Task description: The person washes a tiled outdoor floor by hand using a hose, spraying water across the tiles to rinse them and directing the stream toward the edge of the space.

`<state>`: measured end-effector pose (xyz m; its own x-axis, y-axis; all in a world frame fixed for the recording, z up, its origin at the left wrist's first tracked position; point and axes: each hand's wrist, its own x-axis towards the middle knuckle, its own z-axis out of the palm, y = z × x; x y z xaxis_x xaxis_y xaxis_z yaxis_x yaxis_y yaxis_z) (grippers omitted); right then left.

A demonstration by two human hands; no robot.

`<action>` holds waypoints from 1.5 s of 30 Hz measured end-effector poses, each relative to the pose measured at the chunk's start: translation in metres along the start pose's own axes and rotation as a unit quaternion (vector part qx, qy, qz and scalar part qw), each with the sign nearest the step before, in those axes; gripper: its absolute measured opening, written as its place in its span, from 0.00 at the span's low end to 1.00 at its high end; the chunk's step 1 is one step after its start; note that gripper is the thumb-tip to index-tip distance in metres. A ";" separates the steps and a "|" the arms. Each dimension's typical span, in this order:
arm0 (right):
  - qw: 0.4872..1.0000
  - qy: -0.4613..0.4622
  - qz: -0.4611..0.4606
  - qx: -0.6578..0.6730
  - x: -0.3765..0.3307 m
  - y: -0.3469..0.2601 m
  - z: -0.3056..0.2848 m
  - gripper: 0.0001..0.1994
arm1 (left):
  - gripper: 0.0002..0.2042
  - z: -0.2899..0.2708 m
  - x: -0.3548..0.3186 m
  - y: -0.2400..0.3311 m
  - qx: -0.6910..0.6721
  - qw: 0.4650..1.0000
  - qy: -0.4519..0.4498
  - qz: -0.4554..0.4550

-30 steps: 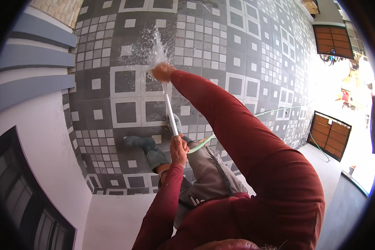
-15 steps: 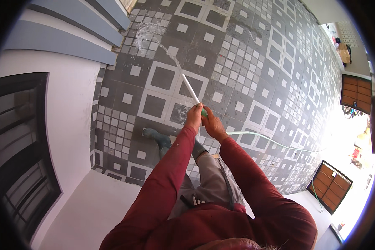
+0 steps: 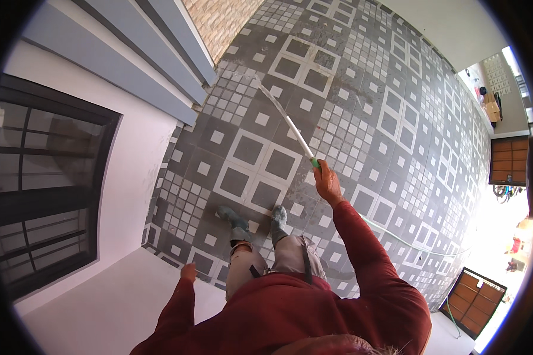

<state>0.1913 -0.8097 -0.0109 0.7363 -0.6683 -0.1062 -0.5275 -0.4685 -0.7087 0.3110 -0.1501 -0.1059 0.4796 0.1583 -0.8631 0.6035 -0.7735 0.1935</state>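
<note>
My right hand [image 3: 328, 182], in a dark red sleeve, is closed round the green end of a hose, where a straight white pipe [image 3: 300, 138] is fitted. From the tip of this pipe a water stream [image 3: 272, 99] runs forward and left onto the patterned tile floor [image 3: 266, 118]. The pale green hose [image 3: 397, 238] trails from behind my right forearm toward the bright opening on the right. Low at my left side, away from the pipe, hangs my left hand [image 3: 188, 272]. Its fingers are too small and hidden to make out.
My boots [image 3: 278, 222] stand on wet tiles. To the left are a white wall [image 3: 139, 154], a dark-framed window [image 3: 47, 177] and grey-blue steps or ledges [image 3: 130, 71]. Brown gate panels [image 3: 472, 290] flank the bright opening at right. A cardboard box [image 3: 491, 107] sits far right.
My left hand has let go of the hose and dropped to my left side. My right hand has moved right and slightly lower with the pipe, and my view has shifted.
</note>
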 end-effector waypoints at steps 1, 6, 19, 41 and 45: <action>1.000 0.017 -0.013 -0.005 0.002 0.000 -0.008 0.13 | 0.24 -0.017 -0.021 -0.008 -0.027 0.996 -0.029 -0.081; 0.996 0.057 -0.064 -0.005 0.007 -0.018 -0.051 0.12 | 0.23 -0.040 -0.088 -0.048 -0.162 0.971 -0.008 -0.178; 0.993 0.101 -0.053 0.002 0.066 -0.032 -0.138 0.12 | 0.20 0.030 -0.066 0.051 -0.112 0.992 -0.043 0.029; 0.986 0.157 0.024 -0.052 0.271 -0.016 -0.282 0.14 | 0.18 0.088 0.024 0.447 -0.124 0.983 -0.068 0.119; 0.985 0.163 0.007 -0.050 0.307 0.003 -0.301 0.15 | 0.20 0.093 0.026 0.570 -0.120 0.964 -0.062 0.230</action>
<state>0.2886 -1.1901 0.1646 0.5624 -0.8173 0.1252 -0.5875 -0.5016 -0.6350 0.6086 -0.6443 -0.0617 0.6605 -0.2540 -0.7065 0.4817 -0.5785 0.6583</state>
